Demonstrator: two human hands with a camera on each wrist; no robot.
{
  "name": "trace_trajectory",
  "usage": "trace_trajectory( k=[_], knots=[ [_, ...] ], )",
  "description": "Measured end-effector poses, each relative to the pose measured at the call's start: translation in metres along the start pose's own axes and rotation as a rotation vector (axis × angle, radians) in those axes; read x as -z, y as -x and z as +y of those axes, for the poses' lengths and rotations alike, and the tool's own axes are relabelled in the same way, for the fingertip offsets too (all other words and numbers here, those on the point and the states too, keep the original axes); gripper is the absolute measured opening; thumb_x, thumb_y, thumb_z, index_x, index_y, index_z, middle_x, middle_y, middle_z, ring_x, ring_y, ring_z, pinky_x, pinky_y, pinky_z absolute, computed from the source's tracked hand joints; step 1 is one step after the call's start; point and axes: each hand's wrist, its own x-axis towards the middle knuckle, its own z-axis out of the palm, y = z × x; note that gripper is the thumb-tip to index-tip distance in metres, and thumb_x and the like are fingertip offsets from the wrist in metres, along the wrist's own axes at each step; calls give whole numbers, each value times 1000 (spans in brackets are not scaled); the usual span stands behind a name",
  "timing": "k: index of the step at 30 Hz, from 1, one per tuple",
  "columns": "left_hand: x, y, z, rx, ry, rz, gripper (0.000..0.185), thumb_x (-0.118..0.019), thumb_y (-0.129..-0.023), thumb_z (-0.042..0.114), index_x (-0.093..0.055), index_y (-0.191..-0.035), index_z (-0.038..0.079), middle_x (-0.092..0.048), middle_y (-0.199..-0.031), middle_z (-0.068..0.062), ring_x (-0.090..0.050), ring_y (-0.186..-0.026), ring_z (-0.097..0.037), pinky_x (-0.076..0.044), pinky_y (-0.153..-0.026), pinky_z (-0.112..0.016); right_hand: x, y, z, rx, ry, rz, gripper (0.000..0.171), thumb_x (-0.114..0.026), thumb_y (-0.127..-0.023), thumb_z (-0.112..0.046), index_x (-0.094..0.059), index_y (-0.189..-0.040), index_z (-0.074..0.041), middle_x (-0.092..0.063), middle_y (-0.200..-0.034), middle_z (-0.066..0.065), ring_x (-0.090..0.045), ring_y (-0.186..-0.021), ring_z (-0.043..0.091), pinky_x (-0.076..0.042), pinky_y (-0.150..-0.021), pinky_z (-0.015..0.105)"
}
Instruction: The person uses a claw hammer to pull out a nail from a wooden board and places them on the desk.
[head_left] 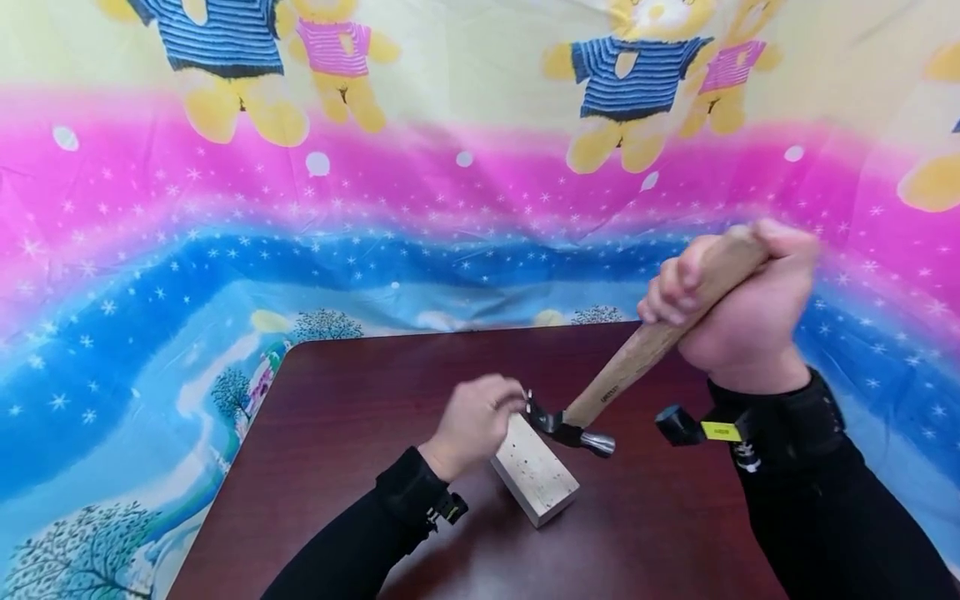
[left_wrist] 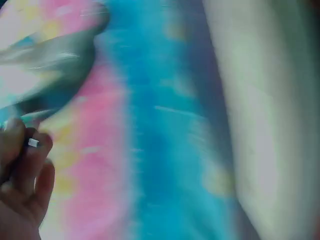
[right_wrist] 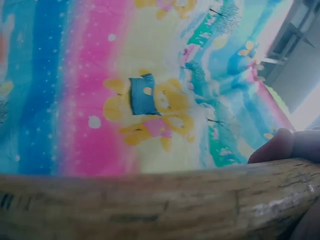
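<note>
Dark wooden table (head_left: 337,400), teddy-bear print backdrop (head_left: 225,208)

This looks like a makeshift recording corner set up indoors rather than a true workshop. A bright printed cloth backdrop with yellow teddy bears in striped shirts, pink and blue starry bands and snowy trees (head_left: 465,192) hangs all around, from nine o'clock across twelve to three. In front of it stands a dark reddish-brown polished wooden surface with a rounded corner (head_left: 352,392). At upper right in the right wrist view, a grey window-like frame (right_wrist: 300,45) shows past the cloth's edge.
</note>
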Motion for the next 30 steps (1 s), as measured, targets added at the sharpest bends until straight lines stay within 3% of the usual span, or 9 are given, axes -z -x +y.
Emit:
trace_trajectory(
  k=[2, 4, 7, 12, 15, 17, 22, 27, 30],
  knots=[
    [18, -15, 8, 15, 68, 117, 8, -76, -84, -1, -71, -85, 5, -65, -78, -1, -54, -63, -11, -47, -58, -25, -2, -1, 10, -22, 131, -2, 55, -32, -100, -38, -56, -65, -1, -40, -57, 9, -32, -49, 24, -37, -52, 44],
    [38, -28, 11, 35, 93, 186, 7, -77, -84, -1, -72, -86, 4, -67, -79, -1, -51, -59, -11, -44, -55, -26, -1, 0, 18, -26, 219, -2, 56, -32, -101, -36, -57, -65, -2, -42, -57, 9, -32, -49, 25, -37, -52, 44],
    [60, -29, -1, 114, 6, 117, 6, -77, -85, 1, -75, -90, 5, -70, -82, -1, -51, -59, -8, -43, -55, -26, 4, 3, 20, 16, 245, 5, 56, -31, -101, -34, -56, -63, -1, -42, -56, 10, -31, -48, 25, -34, -51, 46],
    [88, 15, -37, 467, -199, -108, 11, -74, -91, 13, -77, -100, 9, -72, -87, 1, -60, -70, -8, -49, -66, -31, 14, 5, 12, 1, 245, 9, 58, -27, -104, -35, -56, -67, -1, -42, -59, 11, -31, -52, 25, -35, -54, 46],
    [108, 45, -56, 653, -234, -179, 13, -73, -92, 15, -76, -104, 10, -71, -89, 1, -63, -75, -13, -50, -70, -36, 18, 7, 10, -35, 284, 25, 58, -26, -104, -36, -56, -68, -2, -42, -61, 11, -32, -53, 25, -37, -57, 45],
    [121, 62, -66, 738, -242, -205, 13, -72, -93, 15, -75, -104, 10, -70, -87, 1, -63, -76, -15, -50, -70, -38, 19, 8, 11, -30, 309, 46, 58, -26, -104, -37, -55, -67, -3, -42, -61, 11, -33, -53, 25, -38, -57, 45],
    [144, 93, -79, 857, -257, -253, 11, -71, -94, 13, -73, -102, 7, -66, -82, 2, -59, -73, -17, -50, -70, -38, 21, 5, 14, -2, 271, 48, 58, -28, -103, -34, -55, -66, 1, -43, -60, 12, -33, -51, 25, -39, -55, 46],
    [157, 117, -82, 925, -294, -313, 7, -72, -93, 12, -72, -96, 6, -63, -81, 0, -58, -75, -19, -51, -77, -44, 19, 2, 19, -34, 295, 36, 60, -25, -104, -36, -57, -66, -2, -42, -60, 11, -33, -52, 25, -38, -57, 44],
    [162, 131, -82, 970, -300, -350, 4, -72, -91, 10, -71, -89, 7, -62, -78, 1, -57, -71, -19, -51, -74, -44, 18, -1, 25, -49, 300, 35, 63, -22, -104, -37, -57, -65, -3, -41, -59, 10, -32, -51, 25, -38, -57, 43]
  ],
)
